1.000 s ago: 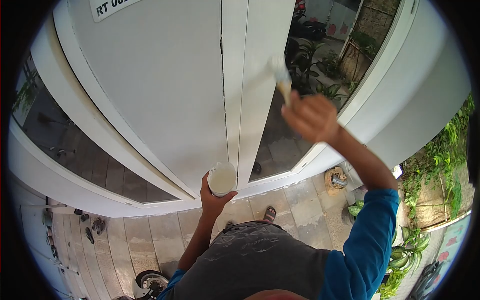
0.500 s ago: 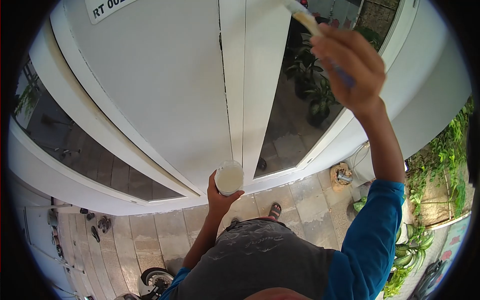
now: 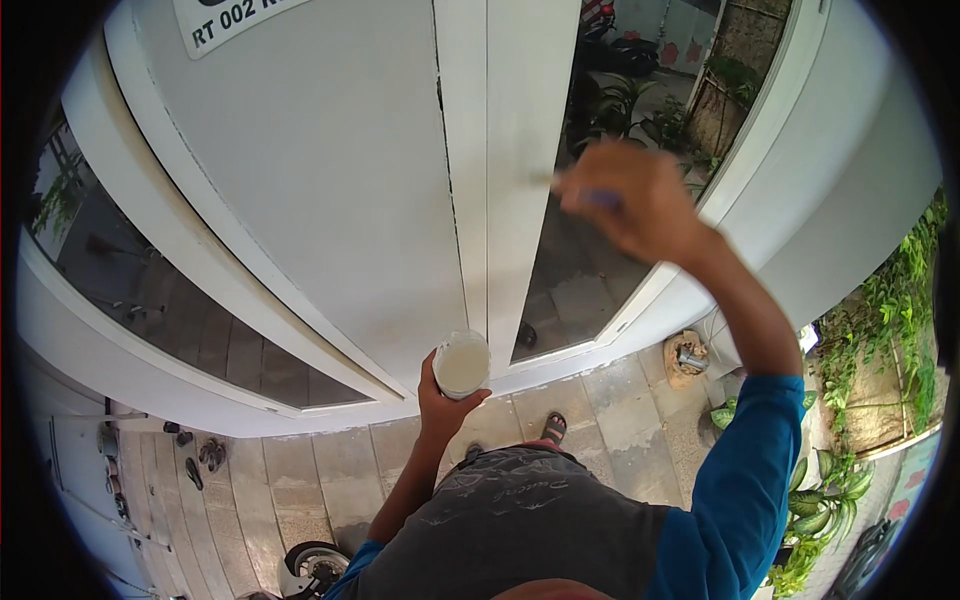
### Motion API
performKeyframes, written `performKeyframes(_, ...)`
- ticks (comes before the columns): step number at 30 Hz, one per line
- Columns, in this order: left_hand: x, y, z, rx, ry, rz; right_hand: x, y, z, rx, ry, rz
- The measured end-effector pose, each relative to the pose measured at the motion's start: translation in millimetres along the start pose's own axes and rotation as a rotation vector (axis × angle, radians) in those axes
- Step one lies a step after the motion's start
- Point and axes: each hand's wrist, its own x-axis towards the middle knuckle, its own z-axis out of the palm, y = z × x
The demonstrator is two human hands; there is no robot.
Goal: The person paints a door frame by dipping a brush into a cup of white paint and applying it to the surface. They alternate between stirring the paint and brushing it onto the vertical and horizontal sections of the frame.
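A clear cup of whitish liquid (image 3: 463,364) is held upright by my left hand (image 3: 446,404), whose fingers wrap round its side, low in front of the white panel. Up at the right, my right hand (image 3: 640,200) is closed round a brush (image 3: 604,198); hand and brush are blurred by motion. The brush's tip points left at the white frame strip (image 3: 515,140) beside the dark glass pane (image 3: 590,270); whether it touches cannot be made out. A thin dark crack runs down the panel left of that strip.
A sign with lettering (image 3: 235,22) is at the top left of the panel. Shoes (image 3: 211,452) lie on the paved floor at the left. A wheel (image 3: 312,566) shows at the bottom. Green plants (image 3: 825,500) stand at the right, near a brown object (image 3: 685,358) by the wall.
My right hand has moved down and left with the brush, from high by the glass to the strip's side. My left hand and the cup have barely shifted.
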Motion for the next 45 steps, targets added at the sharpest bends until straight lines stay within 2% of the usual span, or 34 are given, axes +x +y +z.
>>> performKeyframes(1, 0.8, 1.9, -0.1, 0.006, 0.004, 0.003, 23.3, 1.4, -25.6, -0.069, 0.127, -0.111)
performKeyframes(2, 1.7, 0.7, -1.1, 0.011, 0.000, 0.005, 36.4, 5.4, -44.0, -0.104, 0.217, -0.112)
performKeyframes(3, 2.0, -2.6, -1.6, 0.030, 0.006, 0.006, 50.5, 4.2, -60.5, -0.105, 0.222, -0.109)
performKeyframes(5, 0.8, -3.7, -1.6, 0.047, 0.010, 0.007, 71.8, -1.3, -80.9, -0.331, 0.548, -0.404)
performKeyframes(6, 0.4, -2.8, -1.1, 0.023, 0.021, -0.004, 68.8, -0.4, -78.8, -0.334, 0.547, -0.405)
performKeyframes(8, -0.9, -1.2, -0.5, -0.006, 0.034, -0.017, 53.9, 4.0, -60.6, -0.488, 0.409, -0.393)
performKeyframes(11, -3.0, -0.5, -2.7, 0.024, 0.047, 0.003, -6.3, -5.0, -0.2, -0.545, 0.206, -0.363)
performKeyframes(13, -4.0, -1.7, -5.7, 0.021, 0.048, 0.026, -48.9, -12.7, 38.3, -0.446, 0.087, -0.380)
performKeyframes(17, -5.4, -4.5, -11.2, -0.057, 0.086, -0.018, -84.8, -24.1, 76.3, -0.018, -0.210, -0.096)
performKeyframes(18, -5.6, -7.7, -12.0, -0.032, 0.082, -0.016, -82.3, -20.0, 74.2, -0.014, -0.209, -0.100)
performKeyframes(20, -5.6, -6.2, -13.5, -0.001, 0.070, -0.015, -49.2, -11.7, 44.1, 0.051, -0.094, 0.027)
performKeyframes(23, -6.1, 2.2, -10.5, 0.018, 0.047, 0.010, 11.4, 5.5, -20.1, 0.012, 0.147, -0.037)
performKeyframes(24, -5.9, 3.4, -9.7, -0.008, 0.057, 0.002, 26.0, -1.5, -37.7, -0.005, 0.222, 0.003)
performKeyframes(25, -5.3, 3.6, -9.3, -0.034, 0.066, -0.007, 38.8, 0.7, -48.8, -0.008, 0.222, 0.006)
performKeyframes(27, -3.9, 0.0, -10.8, -0.015, 0.067, -0.005, 54.4, 9.6, -61.2, -0.367, 0.564, -0.397)
performKeyframes(28, -4.6, -2.3, -11.7, 0.005, 0.072, -0.001, 49.6, 8.9, -58.3, -0.368, 0.560, -0.390)
performKeyframes(30, -7.5, -5.2, -12.5, 0.002, 0.075, -0.010, 29.5, 5.5, -41.0, -0.570, 0.387, -0.362)
performKeyframes(34, -6.2, -9.2, -15.9, -0.018, 0.095, 0.011, -52.0, -6.3, 38.9, -0.487, 0.196, -0.325)
performKeyframes(36, -7.0, -8.7, -18.0, -0.034, 0.097, -0.001, -88.6, -16.1, 73.3, -0.368, 0.059, -0.305)
performKeyframes(37, -8.1, -8.5, -17.9, -0.047, 0.096, -0.012, -91.7, -29.1, 79.3, -0.238, -0.059, -0.200)
performKeyframes(39, -9.2, -7.9, -17.8, -0.038, 0.089, -0.013, -84.3, -33.2, 81.6, -0.007, -0.151, -0.054)
performKeyframes(42, -10.0, -2.1, -15.4, -0.019, 0.067, -0.028, -53.5, -11.9, 52.7, 0.006, -0.029, 0.030)
performKeyframes(44, -7.1, 0.5, -12.8, -0.017, 0.056, -0.033, -15.5, -0.4, 16.1, -0.037, 0.132, -0.044)
performKeyframes(45, -8.1, 0.8, -11.4, -0.023, 0.054, -0.030, -3.8, -1.1, 3.4, -0.037, 0.130, -0.039)
